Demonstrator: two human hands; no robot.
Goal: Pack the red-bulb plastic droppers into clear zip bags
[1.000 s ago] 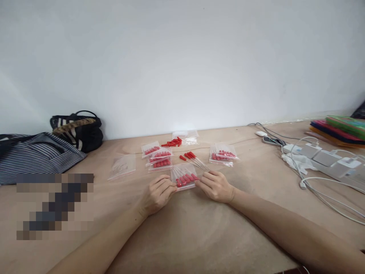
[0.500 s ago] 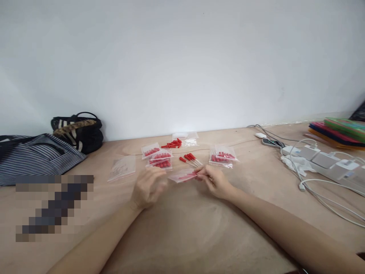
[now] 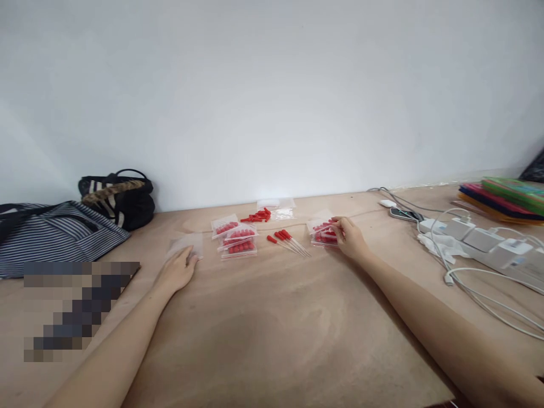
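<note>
My left hand (image 3: 176, 271) rests on the empty clear bags (image 3: 196, 242) at the left, fingers over them and slightly apart. At the right, my right hand (image 3: 349, 237) pinches a small bag of red pieces (image 3: 322, 225) over the right-hand bag pile (image 3: 325, 239). Between the hands lie several red-tipped sticks (image 3: 289, 241), fanned out on the table. Left of them is a group of filled bags (image 3: 238, 241) with red pieces. Loose red pieces (image 3: 257, 216) lie further back, beside a clear bag of white sticks (image 3: 284, 212).
A striped bag (image 3: 63, 235) and a black bag (image 3: 131, 201) stand at the left by the wall. White chargers and a power strip (image 3: 493, 249) with loose cables (image 3: 467, 286) lie at the right. Coloured folders (image 3: 505, 199) are stacked behind them.
My right hand has carried the small bag from the centre to the right-hand pile. My left hand has moved left and down onto the empty bags.
</note>
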